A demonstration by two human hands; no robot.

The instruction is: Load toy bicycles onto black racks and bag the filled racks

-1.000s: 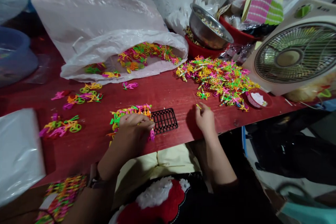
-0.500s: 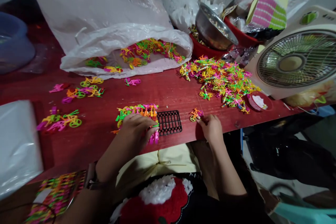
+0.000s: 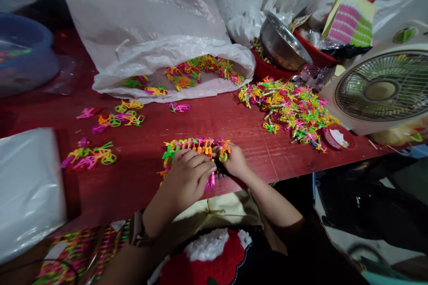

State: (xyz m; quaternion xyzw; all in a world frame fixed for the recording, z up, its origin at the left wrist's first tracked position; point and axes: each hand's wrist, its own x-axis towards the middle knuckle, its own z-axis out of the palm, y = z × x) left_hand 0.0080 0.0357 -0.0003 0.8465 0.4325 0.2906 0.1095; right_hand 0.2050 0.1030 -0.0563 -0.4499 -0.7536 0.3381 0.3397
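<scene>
Plastic toys (image 3: 204, 147) on a red table (image 3: 214, 120) (fan (image 3: 381, 91) at right)

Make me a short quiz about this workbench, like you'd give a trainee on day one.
1. True or false: seen in this picture, the fan is to the right of the loose pile of plastic pieces.
2. The dark band is worn on which wrist? (A) left (B) right
3. What is the right hand holding?

Key:
1. True.
2. A.
3. A small plastic toy piece, partly orange and yellow.
</scene>
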